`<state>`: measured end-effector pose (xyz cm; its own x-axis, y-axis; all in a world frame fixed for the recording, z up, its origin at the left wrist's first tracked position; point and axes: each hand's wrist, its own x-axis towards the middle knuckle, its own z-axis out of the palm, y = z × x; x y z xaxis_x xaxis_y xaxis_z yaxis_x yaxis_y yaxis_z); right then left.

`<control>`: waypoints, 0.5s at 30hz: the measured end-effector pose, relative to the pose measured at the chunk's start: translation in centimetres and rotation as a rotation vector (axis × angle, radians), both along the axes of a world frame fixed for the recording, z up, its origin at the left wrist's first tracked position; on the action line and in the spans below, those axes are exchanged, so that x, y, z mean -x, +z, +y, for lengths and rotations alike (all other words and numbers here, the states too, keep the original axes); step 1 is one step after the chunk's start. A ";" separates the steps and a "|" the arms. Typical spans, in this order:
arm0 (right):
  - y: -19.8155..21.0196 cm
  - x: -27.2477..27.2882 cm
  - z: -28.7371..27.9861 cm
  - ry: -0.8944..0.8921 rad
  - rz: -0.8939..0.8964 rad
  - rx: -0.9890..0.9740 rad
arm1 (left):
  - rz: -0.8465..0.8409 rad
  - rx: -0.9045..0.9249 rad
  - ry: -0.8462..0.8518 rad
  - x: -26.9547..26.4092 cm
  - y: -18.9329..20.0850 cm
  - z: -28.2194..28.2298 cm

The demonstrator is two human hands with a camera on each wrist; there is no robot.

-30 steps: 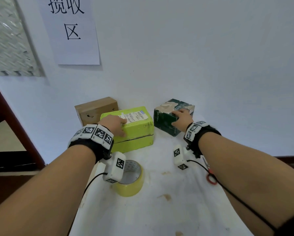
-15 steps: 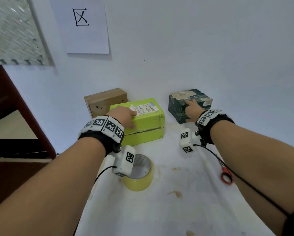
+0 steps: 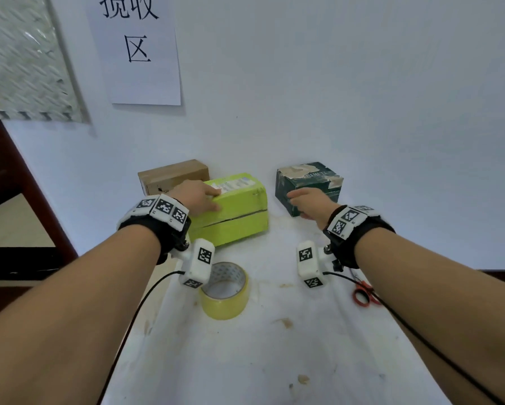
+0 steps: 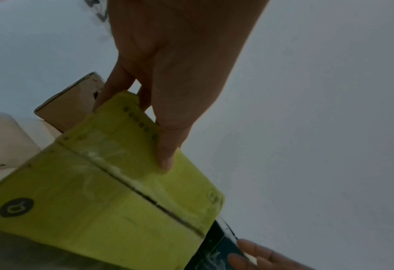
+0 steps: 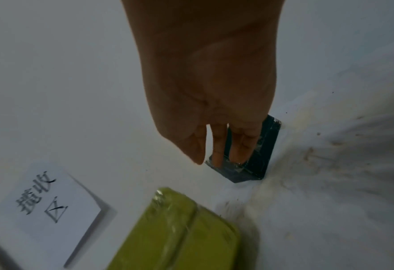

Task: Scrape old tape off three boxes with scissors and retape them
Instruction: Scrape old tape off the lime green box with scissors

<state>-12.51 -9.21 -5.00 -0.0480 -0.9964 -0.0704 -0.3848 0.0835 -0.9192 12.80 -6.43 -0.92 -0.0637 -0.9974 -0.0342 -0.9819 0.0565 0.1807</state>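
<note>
Three boxes stand against the wall: a brown box [image 3: 172,173], a yellow-green box [image 3: 239,206] with a white label, and a dark green box [image 3: 312,176] with torn tape on top. My left hand [image 3: 201,197] grips the yellow-green box [image 4: 98,201], fingers hooked over its top back edge, thumb on the near face. My right hand [image 3: 304,200] is at the front left of the dark green box [image 5: 263,155], fingers straight, holding nothing. A yellow tape roll [image 3: 225,290] lies under my left wrist. Red-handled scissors [image 3: 362,293] lie under my right forearm.
The white table [image 3: 274,361] is stained and narrow, and its left edge runs diagonally beside my left forearm. A paper sign [image 3: 140,48] hangs on the wall above the boxes. A dark wooden frame [image 3: 26,185] stands at the left.
My right hand has come off the top of the dark green box and now sits lower, in front of it. My left hand stays on the yellow-green box.
</note>
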 end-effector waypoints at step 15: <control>6.2 2.8 8.1 -0.143 -0.364 0.111 | 1.342 -0.075 0.061 4.5 5.3 7.3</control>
<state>-15.33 -1.13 1.16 -0.1780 -0.9840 -0.0006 -0.0242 0.0050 -0.9997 8.33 0.85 4.34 -0.0470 -0.9983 -0.0350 -0.0455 -0.0329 0.9984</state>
